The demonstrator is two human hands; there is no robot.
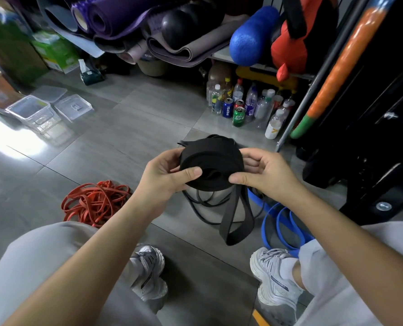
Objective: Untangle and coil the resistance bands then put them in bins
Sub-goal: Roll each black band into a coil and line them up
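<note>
A black resistance band (211, 158) is wound into a thick coil held in front of me at mid-frame. My left hand (165, 175) grips its left side, thumb on the front face. My right hand (264, 172) pinches its right side. A loose loop of the black band (237, 222) hangs down from the coil toward the floor. A tangled red band pile (94, 201) lies on the floor to the left. Blue bands (280, 227) lie on the floor at the right by my shoe. Clear plastic bins (34, 111) stand at the far left.
Thin black bands (202, 203) lie on the floor under the coil. Bottles and cans (245, 107) stand by a shelf holding rolled mats (125, 22) and a blue roller (252, 36). A black machine (372, 149) stands at right. My shoes (273, 276) and knees fill the bottom.
</note>
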